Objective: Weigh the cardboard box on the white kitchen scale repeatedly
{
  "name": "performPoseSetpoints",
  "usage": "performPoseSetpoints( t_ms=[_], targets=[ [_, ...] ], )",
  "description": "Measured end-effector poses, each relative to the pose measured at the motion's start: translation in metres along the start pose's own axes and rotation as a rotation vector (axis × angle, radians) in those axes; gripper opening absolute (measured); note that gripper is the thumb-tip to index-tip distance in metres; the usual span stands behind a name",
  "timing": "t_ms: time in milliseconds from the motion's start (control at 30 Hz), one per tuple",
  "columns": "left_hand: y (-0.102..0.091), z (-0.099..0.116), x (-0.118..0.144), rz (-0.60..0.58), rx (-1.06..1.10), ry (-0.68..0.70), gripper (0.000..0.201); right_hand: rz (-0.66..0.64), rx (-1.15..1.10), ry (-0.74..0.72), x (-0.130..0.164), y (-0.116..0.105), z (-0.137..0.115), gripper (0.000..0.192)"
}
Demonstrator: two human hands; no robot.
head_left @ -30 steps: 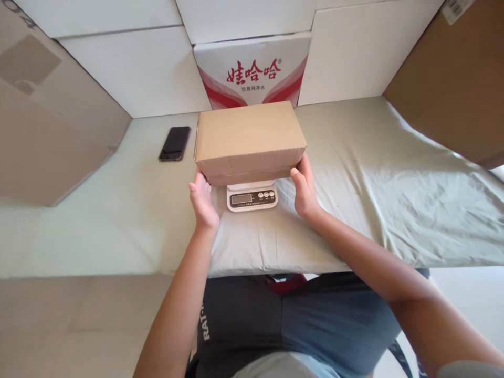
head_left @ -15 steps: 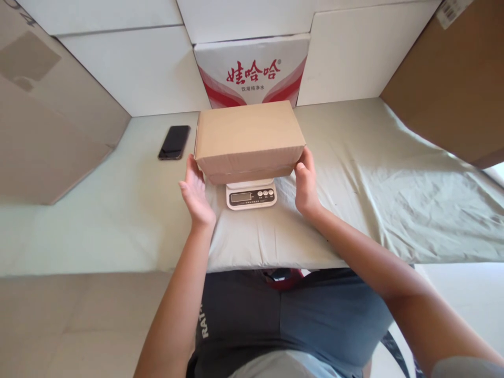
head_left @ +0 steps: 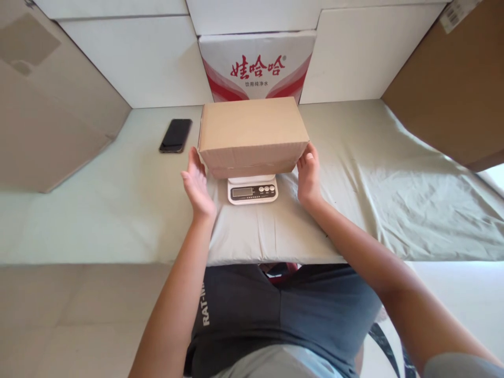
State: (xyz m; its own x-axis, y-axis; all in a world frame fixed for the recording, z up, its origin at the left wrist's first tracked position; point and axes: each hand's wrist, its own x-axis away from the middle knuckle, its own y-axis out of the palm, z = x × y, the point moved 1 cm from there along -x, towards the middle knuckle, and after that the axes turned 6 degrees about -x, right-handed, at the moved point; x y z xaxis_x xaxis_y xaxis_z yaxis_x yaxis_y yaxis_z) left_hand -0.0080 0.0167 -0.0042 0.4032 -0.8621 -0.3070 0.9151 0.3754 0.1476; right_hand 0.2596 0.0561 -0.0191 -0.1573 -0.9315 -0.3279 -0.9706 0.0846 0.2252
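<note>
**Box on the scale, a hand at each end**

Squarely in the middle of the head view, a plain brown cardboard box (head_left: 253, 134) sits on a small white kitchen scale (head_left: 252, 189). Only the near strip of the scale shows from under the box: a grey display window on the left and three round buttons to its right. What the display reads is too small to tell.

The left hand (head_left: 196, 184) stands just beside the left end of the box, palm turned toward it, fingers straight and spread, gripping nothing. Its fingertips come up to the box's lower left corner; whether they touch the cardboard cannot be told. The right hand (head_left: 308, 176) is at the right end, fingers loosely curved, with the fingertips against the lower right corner of the box. It rests there rather than clasping.

Scale and box stand on a pale green sheet (head_left: 374, 173) spread over the table; the cloth is wrinkled on the right side. A black phone (head_left: 175, 135) lies flat, to the left of the box and well apart from the left hand.

Behind the box, at the far edge, a white carton with red Chinese lettering (head_left: 258, 65) stands upright among plain white panels. Large brown cardboard sheets (head_left: 43, 115) lean in from the left and the right.
</note>
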Motion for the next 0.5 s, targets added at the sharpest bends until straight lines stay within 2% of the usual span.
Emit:
performPoseSetpoints(
  t_ms=[300, 500],
  targets=[
    [0.001, -0.004, 0.000, -0.014, -0.025, -0.005, 0.108, -0.025, 0.011, 0.037, -0.005, -0.008, 0.017, 0.070],
    [0.000, -0.005, -0.002, 0.009, 0.011, 0.010, 0.106, -0.023, -0.079, 0.071, -0.004, -0.002, 0.013, 0.066]
  ],
)
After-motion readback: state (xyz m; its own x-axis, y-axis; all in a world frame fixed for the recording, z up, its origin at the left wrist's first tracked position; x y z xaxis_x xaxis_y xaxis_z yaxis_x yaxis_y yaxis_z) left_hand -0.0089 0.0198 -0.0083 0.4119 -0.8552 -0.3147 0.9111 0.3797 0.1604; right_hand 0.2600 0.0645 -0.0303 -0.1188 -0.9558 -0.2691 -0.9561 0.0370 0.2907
